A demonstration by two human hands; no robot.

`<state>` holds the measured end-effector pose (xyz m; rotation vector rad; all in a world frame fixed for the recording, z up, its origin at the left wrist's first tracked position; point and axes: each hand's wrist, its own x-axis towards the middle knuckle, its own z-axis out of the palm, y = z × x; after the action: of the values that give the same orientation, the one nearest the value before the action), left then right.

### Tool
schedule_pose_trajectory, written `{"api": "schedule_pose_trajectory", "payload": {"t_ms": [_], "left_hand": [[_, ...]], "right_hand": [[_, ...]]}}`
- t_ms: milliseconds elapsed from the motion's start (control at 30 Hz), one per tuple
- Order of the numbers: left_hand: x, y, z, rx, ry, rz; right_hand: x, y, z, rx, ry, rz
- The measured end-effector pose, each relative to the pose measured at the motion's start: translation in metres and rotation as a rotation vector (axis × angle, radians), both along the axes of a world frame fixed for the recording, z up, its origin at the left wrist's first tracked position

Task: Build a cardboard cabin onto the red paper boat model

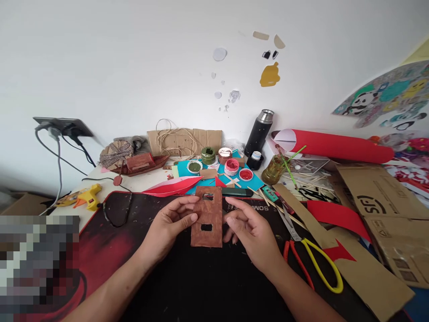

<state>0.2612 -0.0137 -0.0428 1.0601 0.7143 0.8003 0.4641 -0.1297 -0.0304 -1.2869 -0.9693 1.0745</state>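
A rectangular piece of cardboard painted brown [207,211], with two rectangular cut-outs, is held up over the dark desk mat [187,286]. My left hand [170,221] pinches its left edge, the thumb lying on the front face. Close by the right edge is my right hand [248,230], its index finger stretched out and the other fingers curled loosely. Whether those fingertips touch the piece, I cannot tell. Behind the piece lie a red paper boat shape [172,185] and a dark green box cutter [237,192].
Paint pots [231,167] stand on blue card [187,169]. Scissors [301,246] and cardboard strips [372,277] lie on the right, near a brush jar [273,170]. A yellow glue gun [90,197], a brown model boat [144,165] and a black thermos [258,134] are farther back.
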Motion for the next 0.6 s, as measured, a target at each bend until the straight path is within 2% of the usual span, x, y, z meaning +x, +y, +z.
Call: {"api": "schedule_pose_trajectory", "payload": {"t_ms": [233, 400, 600], "left_hand": [[0.0036, -0.0032, 0.0017, -0.01, -0.056, -0.071], [0.0047, -0.0031, -0.0019, -0.068, -0.108, -0.065], [0.0015, -0.0033, -0.0016, -0.078, -0.15, -0.209]], "right_hand": [[0.0018, -0.0013, -0.0015, -0.028, -0.069, 0.007], [0.0019, -0.0003, -0.0018, -0.073, -0.173, 0.073], [0.0048, 0.003, 0.0016, -0.078, -0.286, 0.011]]}}
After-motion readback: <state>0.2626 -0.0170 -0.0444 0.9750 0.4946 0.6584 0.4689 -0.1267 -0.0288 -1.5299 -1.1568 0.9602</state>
